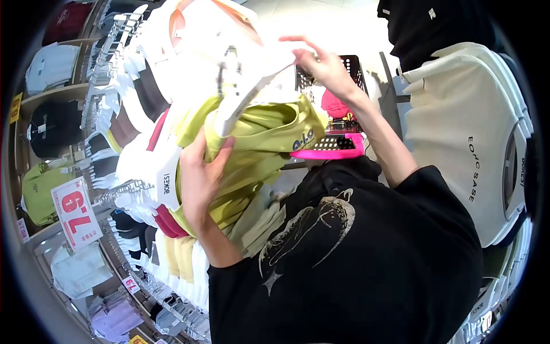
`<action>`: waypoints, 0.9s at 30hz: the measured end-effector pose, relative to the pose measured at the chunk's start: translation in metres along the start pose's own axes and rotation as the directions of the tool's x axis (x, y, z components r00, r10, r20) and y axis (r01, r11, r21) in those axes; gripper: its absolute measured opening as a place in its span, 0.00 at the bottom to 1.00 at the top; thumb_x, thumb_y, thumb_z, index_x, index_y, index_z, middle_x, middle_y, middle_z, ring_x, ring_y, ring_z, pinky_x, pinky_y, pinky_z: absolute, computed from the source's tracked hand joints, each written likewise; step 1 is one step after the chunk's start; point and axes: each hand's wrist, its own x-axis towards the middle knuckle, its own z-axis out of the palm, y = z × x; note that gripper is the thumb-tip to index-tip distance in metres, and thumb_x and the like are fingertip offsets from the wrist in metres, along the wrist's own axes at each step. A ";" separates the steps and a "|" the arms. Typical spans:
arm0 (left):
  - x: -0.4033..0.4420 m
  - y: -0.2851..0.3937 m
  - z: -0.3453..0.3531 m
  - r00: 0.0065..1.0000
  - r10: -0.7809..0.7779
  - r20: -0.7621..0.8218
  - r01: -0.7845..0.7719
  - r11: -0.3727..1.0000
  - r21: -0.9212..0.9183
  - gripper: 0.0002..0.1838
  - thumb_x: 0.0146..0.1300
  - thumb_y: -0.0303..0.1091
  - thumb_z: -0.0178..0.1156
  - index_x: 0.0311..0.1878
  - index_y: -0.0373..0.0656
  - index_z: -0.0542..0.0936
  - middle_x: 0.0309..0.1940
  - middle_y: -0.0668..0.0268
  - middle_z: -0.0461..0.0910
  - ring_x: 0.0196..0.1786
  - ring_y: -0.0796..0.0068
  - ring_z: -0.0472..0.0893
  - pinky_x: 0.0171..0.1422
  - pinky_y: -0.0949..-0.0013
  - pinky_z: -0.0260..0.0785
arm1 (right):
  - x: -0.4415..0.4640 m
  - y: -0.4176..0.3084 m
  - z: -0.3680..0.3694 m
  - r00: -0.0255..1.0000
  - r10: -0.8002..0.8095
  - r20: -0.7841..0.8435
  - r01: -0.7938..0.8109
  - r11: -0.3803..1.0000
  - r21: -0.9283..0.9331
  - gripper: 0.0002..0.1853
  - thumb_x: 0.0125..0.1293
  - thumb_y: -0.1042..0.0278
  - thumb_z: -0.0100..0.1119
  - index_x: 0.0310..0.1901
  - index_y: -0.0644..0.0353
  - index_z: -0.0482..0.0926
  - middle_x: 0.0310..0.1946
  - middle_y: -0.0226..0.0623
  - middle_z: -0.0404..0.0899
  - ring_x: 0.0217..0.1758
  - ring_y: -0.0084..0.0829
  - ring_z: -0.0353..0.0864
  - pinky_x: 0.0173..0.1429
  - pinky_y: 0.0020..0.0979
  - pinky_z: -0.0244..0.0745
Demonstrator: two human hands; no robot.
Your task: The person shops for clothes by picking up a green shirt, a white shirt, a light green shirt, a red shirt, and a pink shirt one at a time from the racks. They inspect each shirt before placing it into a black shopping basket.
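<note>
A yellow-green shirt (246, 143) with dark lettering hangs bunched in front of me. My left hand (199, 178) grips it beside the neck opening, thumb and fingers pressed on the cloth. A white hanger (243, 100), partly washed out by glare, slants up out of the collar. At its upper end is my right hand (326, 66), fingers bent around the tip, slightly blurred. A white label shows on a hanger (167, 182) just left of my left hand.
Racks of hung clothes (123, 74) and shelves with folded shirts (54, 129) run along the left, with a price sign (77, 213). Behind the green shirt stands a black basket (355, 74) with a pink handle (329, 153) and a red item. Cream shirts (464, 132) hang at right.
</note>
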 end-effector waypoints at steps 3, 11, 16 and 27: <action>-0.008 -0.002 -0.014 0.995 -0.090 -0.050 0.085 0.992 -0.092 0.19 0.67 0.29 0.70 0.58 0.32 0.82 0.40 0.56 0.88 0.40 0.69 0.83 0.51 0.67 0.75 | 0.024 0.111 0.000 0.759 -0.062 -0.648 0.094 0.995 0.015 0.21 0.77 0.59 0.60 0.63 0.64 0.77 0.44 0.31 0.82 0.43 0.20 0.78 0.51 0.25 0.77; -0.022 0.007 -0.012 0.992 -0.087 -0.090 0.080 0.993 -0.086 0.18 0.66 0.25 0.70 0.57 0.31 0.82 0.35 0.61 0.87 0.37 0.78 0.80 0.46 0.71 0.74 | -0.025 0.071 0.081 0.999 0.007 0.032 -0.001 0.983 -0.186 0.24 0.59 0.62 0.73 0.54 0.67 0.82 0.37 0.46 0.84 0.42 0.40 0.87 0.52 0.38 0.81; -0.049 -0.014 -0.013 0.979 -0.200 -0.046 0.195 0.976 -0.099 0.18 0.66 0.24 0.70 0.58 0.32 0.82 0.37 0.62 0.87 0.38 0.78 0.80 0.47 0.70 0.74 | 0.015 0.077 0.043 0.997 0.032 -0.068 -0.046 0.974 -0.222 0.16 0.59 0.72 0.58 0.46 0.65 0.88 0.32 0.44 0.88 0.33 0.30 0.85 0.41 0.33 0.80; -0.096 -0.037 -0.008 0.921 -0.353 -0.162 0.287 0.899 -0.330 0.16 0.67 0.23 0.70 0.58 0.33 0.83 0.38 0.71 0.84 0.38 0.85 0.76 0.43 0.77 0.69 | 0.018 0.068 0.000 0.904 0.128 0.409 -0.134 0.991 -0.014 0.22 0.49 0.77 0.55 0.46 0.64 0.90 0.38 0.33 0.89 0.42 0.19 0.81 0.49 0.25 0.76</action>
